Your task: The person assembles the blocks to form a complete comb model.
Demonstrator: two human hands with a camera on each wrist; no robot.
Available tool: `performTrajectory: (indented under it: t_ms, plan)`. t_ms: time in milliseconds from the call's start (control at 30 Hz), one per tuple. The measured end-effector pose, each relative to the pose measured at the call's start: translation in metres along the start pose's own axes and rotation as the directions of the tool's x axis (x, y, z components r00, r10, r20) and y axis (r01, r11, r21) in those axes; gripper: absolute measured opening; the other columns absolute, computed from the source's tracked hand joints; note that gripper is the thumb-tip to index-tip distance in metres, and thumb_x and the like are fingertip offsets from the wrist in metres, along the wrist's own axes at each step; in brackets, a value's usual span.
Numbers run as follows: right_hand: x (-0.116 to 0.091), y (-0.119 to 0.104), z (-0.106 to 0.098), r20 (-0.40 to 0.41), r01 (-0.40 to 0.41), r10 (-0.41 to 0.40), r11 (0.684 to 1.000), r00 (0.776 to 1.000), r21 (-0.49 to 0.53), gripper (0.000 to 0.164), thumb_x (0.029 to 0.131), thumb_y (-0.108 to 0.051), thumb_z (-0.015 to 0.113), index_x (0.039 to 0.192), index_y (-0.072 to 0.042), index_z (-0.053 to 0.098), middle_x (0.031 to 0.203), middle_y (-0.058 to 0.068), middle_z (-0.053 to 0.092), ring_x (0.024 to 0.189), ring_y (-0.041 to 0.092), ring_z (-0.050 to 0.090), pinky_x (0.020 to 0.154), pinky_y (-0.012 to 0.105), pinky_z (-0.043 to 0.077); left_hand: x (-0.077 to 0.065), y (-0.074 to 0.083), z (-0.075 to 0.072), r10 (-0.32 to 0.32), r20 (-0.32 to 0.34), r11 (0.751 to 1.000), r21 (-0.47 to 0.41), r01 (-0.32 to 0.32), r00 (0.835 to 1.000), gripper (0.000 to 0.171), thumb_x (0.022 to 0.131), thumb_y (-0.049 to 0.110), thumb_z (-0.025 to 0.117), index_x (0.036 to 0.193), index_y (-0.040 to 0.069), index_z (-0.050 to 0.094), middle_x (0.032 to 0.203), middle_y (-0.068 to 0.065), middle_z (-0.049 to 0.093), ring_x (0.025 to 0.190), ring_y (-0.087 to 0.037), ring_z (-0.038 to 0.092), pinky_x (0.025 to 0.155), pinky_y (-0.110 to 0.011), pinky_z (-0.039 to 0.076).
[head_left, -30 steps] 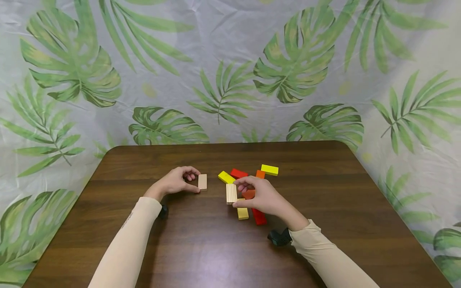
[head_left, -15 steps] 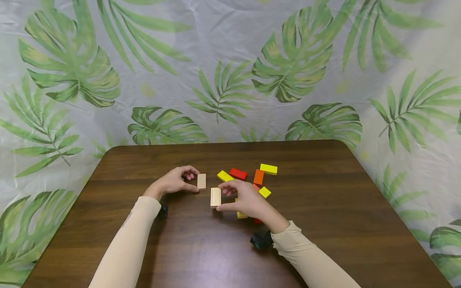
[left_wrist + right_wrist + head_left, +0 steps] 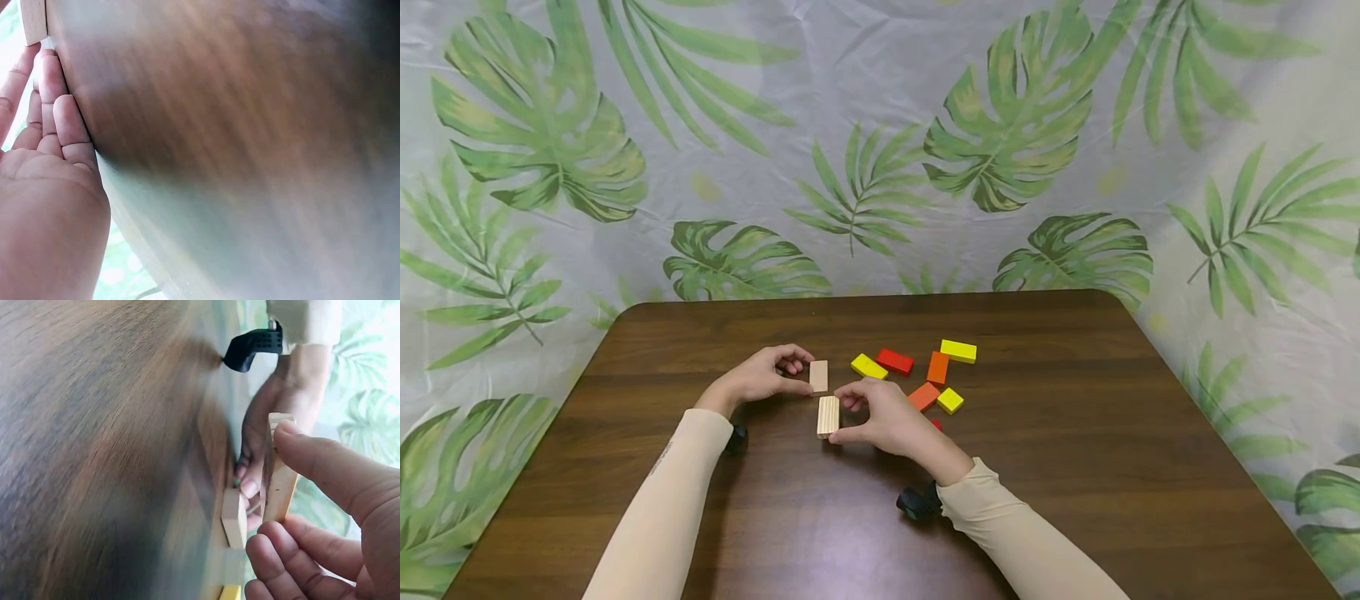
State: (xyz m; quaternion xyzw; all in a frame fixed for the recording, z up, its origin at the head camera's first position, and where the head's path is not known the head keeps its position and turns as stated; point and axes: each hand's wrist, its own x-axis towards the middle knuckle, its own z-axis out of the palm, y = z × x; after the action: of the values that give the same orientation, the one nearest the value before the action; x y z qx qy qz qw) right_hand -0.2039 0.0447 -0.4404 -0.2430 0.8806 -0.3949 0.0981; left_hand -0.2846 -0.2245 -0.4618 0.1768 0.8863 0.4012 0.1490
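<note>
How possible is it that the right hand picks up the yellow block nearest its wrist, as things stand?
Probably not directly: the right hand pinches a striped wooden block. The yellow block looks uncovered, though, so setting the wooden one down should free it.

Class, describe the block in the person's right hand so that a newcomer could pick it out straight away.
On the dark brown table, find the right hand, the one nearer the brightly coloured blocks. It pinches a pale wooden block. Bold striped grain on its upper face sets it apart from the plain, pinkish block at the left hand.
</note>
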Motion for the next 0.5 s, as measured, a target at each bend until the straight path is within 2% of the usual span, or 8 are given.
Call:
performTrajectory:
  t_ms: [233, 500]
  plan:
    - [0.008, -0.006, 0.006, 0.016, -0.038, 0.039, 0.998, 0.999, -0.055, 0.059, 0.082, -0.031, 0.096, 0.13, -0.005, 0.073, 0.113, 0.006, 0.073, 0.104, 0.02, 0.066, 0.095, 0.032, 0.057, 0.001, 0.0, 0.0, -0.007, 0.001, 1.0, 0.001, 0.007, 1.0, 0.049, 0.092, 0.024, 0.087, 0.133, 0.006, 0.068, 0.115, -0.01, 0.063, 0.108, -0.024, 0.057, 0.097, -0.037, 0.046]
    - [0.016, -0.009, 0.009, 0.032, -0.049, 0.052, 0.993, 0.998, -0.103, 0.06, 0.082, -0.032, 0.096, 0.13, -0.004, 0.074, 0.112, 0.006, 0.074, 0.104, 0.02, 0.067, 0.095, 0.033, 0.056, -0.001, 0.002, 0.001, -0.01, 0.001, 1.0, -0.005, 0.01, 1.0, 0.048, 0.092, 0.021, 0.087, 0.132, 0.005, 0.068, 0.113, -0.009, 0.063, 0.107, -0.023, 0.057, 0.098, -0.037, 0.046]
